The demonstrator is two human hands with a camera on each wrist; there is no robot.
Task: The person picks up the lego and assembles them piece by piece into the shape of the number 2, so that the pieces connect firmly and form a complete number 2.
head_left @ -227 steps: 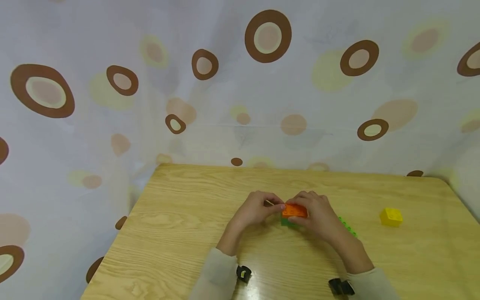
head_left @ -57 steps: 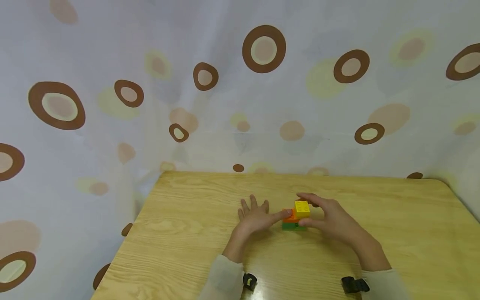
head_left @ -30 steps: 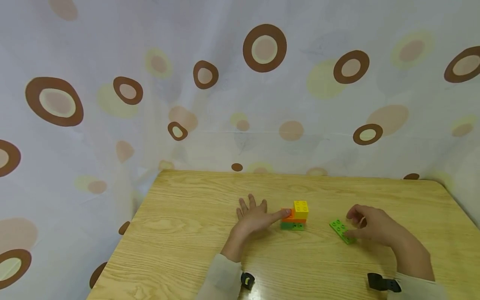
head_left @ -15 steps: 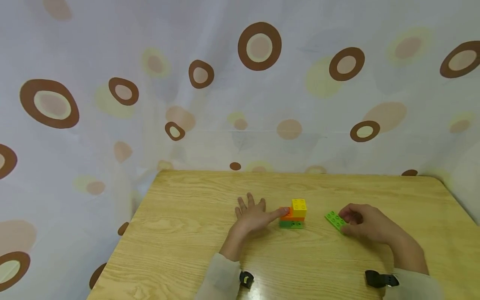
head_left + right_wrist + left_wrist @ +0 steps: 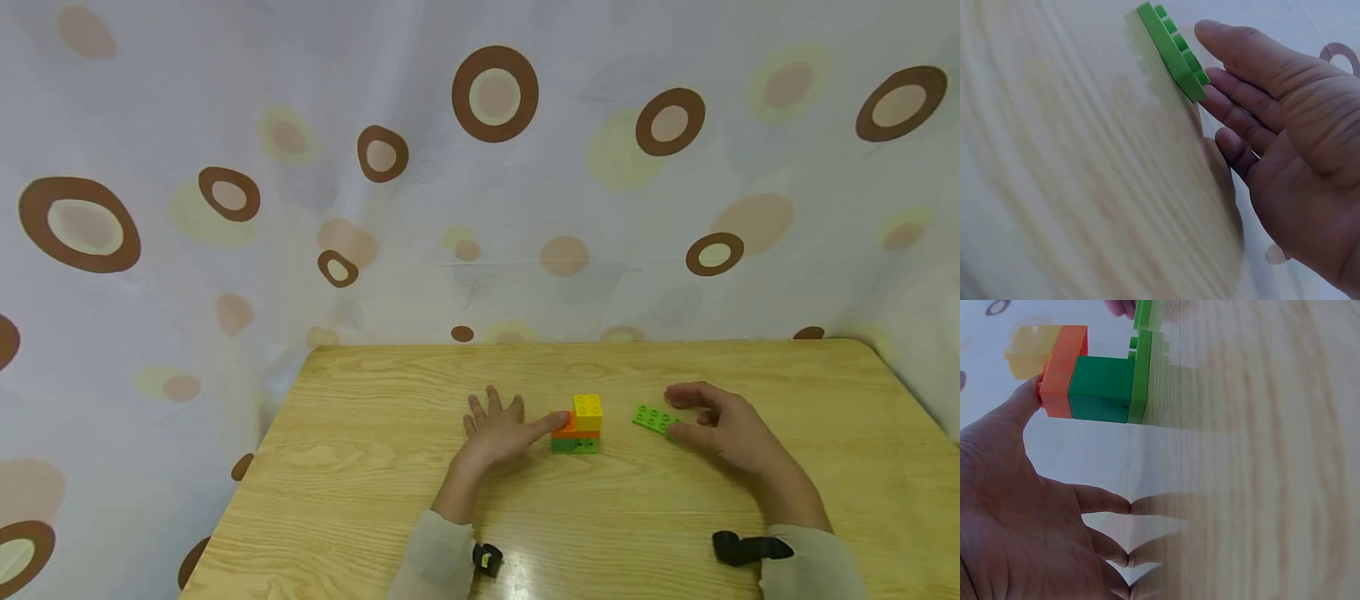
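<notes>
A brick stack stands on the table: a light green plate [image 5: 1142,378] at the bottom, a dark green brick [image 5: 1102,389], an orange brick [image 5: 570,432], and a yellow brick [image 5: 588,412] on the orange one's right end. My left hand [image 5: 497,435] has its thumb on the orange brick's bare studs, its other fingers spread with tips on the table. To the right of the stack lies a loose light green plate [image 5: 654,419], studs up. My right hand [image 5: 727,423] is at its right end, thumb tip right by the edge, fingers loosely bent behind.
The wooden table [image 5: 375,467] carries everything and ends at a patterned curtain [image 5: 420,200] behind. Black bands with small devices [image 5: 746,547] sit at both wrists.
The yellow brick, earlier on the table at right, now tops the orange one. My right hand left it for the loose plate, which has turned and shifted away from me. My left thumb stays put.
</notes>
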